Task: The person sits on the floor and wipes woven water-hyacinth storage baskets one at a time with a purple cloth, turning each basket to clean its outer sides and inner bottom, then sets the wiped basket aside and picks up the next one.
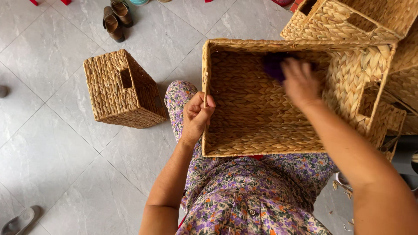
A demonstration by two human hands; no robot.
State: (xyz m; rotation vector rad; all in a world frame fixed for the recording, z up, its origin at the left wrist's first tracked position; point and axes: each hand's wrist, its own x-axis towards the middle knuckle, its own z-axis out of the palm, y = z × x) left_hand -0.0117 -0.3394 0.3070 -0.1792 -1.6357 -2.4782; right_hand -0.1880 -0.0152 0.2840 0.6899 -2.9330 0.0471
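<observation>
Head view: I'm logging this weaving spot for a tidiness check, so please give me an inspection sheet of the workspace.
Surface: grey tiled floor; the person sits with a floral garment over the lap.
Job's things: large woven basket on the lap, open side up; a blurred purple thing inside it.
Clutter: small woven basket tipped on the floor; more baskets stacked at right.
Grippers: left hand grips the basket's rim; right hand inside, on the purple thing.
Cables: nothing seen.
Surroundings: brown shoes, a sandal.
</observation>
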